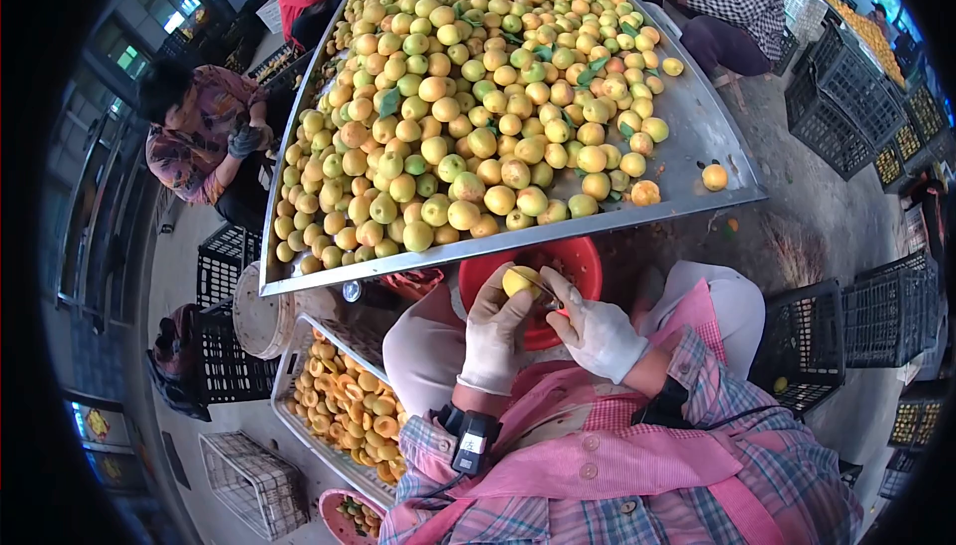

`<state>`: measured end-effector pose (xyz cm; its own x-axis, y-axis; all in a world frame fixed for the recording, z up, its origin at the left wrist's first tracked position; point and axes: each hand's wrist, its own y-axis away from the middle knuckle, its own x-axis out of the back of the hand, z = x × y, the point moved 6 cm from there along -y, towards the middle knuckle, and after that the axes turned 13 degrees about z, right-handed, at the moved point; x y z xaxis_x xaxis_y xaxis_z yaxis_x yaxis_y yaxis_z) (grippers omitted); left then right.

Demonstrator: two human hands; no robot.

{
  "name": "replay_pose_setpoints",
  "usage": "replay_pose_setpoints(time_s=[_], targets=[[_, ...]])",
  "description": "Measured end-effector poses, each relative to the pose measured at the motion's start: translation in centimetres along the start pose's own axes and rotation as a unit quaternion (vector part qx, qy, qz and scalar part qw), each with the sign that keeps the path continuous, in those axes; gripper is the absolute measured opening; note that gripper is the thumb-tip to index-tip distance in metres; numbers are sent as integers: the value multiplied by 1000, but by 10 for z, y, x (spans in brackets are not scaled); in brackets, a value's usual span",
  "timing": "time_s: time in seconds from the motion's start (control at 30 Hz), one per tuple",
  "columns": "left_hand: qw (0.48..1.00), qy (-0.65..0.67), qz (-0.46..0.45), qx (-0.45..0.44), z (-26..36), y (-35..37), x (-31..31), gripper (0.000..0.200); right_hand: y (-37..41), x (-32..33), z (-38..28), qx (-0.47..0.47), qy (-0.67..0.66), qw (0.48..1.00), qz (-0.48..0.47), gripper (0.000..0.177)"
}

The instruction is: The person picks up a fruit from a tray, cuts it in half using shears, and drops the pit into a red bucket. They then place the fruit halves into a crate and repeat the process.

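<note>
Pink apron closest to me, and just beyond it both gloved hands meet over a red basin. Left hand has its grip closed round one apricot. Right hand pinches what looks like a small blade against the fruit. At eight o'clock a crate of halved apricots is well filled. At twelve o'clock the steel worktop carries a huge heap of whole apricots. By my reckoning most of the work is left.

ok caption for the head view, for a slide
Gloved left hand holds a yellow fruit over a red bowl, right hand on it, beside a heaped metal table
</note>
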<state>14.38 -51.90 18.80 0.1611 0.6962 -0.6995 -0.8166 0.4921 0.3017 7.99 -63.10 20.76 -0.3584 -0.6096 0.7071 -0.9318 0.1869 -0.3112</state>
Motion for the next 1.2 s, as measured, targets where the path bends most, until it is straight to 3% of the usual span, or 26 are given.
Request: replay_pose_setpoints(time_s=[0.07, 0.2, 0.23, 0.3, 0.43, 0.5, 0.53, 0.6, 0.67, 0.73, 0.77, 0.83, 0.87, 0.93, 1.0, 1.07, 1.13, 1.2], targets=[[955, -251, 104, -118, 7, 6, 1, 49, -1, -2, 1, 8, 41, 999, -15, 66], [972, -155, 119, -129, 8, 11, -9, 56, -4, -1, 5, -11, -4, 1000, -20, 68], [972, -155, 119, -129, 11, 9, -9, 56, -5, 2, 2, 8, -40, 999, 21, 68], [999, -1, 36, 21, 0, 5, -13, 59, -5, 6, -1, 29, -76, 995, 62, 69], [999, -28, 29, 27, -3, 7, -10, 63, -4, 9, 3, 45, -99, 992, 60, 68], [957, -251, 60, -134, 16, 17, -26, 65, -5, 11, 3, 45, -105, 993, 39, 68], [946, -281, 64, -148, 18, 19, -29, 65, -6, 12, 2, 30, -96, 995, 9, 68], [956, -244, 67, -149, 15, 18, -28, 64, -6, 10, 2, 18, -87, 996, -21, 68], [964, -208, 70, -151, 15, 16, -24, 63, -7, 9, 1, 40, -87, 995, 34, 68], [994, -77, 71, -9, 2, 14, -18, 61, -7, 10, -3, 52, -73, 994, 57, 68], [994, -77, 72, -10, 4, 14, -19, 61, -7, 13, -5, 62, -59, 993, 79, 67], [974, -197, 43, -101, 16, 17, -28, 56, -8, 13, -4, 45, -53, 997, 43, 67], [974, -197, 43, -99, 14, 18, -29, 56, -8, 12, -1, 29, -46, 998, 7, 67], [914, -337, 66, -214, 23, 21, -32, 53, -9, 13, 1, 28, -41, 999, -4, 67], [932, -298, 71, -195, 24, 23, -38, 51, -8, 12, 1, 32, -38, 999, -18, 67], [947, -258, 76, -175, 25, 22, -36, 50, -10, 14, -3, 45, -95, 994, 31, 63], [996, -72, 34, -33, 12, 16, -28, 51, -10, 13, -7, 54, -78, 994, 53, 66], [998, -57, 40, 1, 9, 18, -28, 51, -9, 14, -8, 64, -62, 993, 75, 69]])
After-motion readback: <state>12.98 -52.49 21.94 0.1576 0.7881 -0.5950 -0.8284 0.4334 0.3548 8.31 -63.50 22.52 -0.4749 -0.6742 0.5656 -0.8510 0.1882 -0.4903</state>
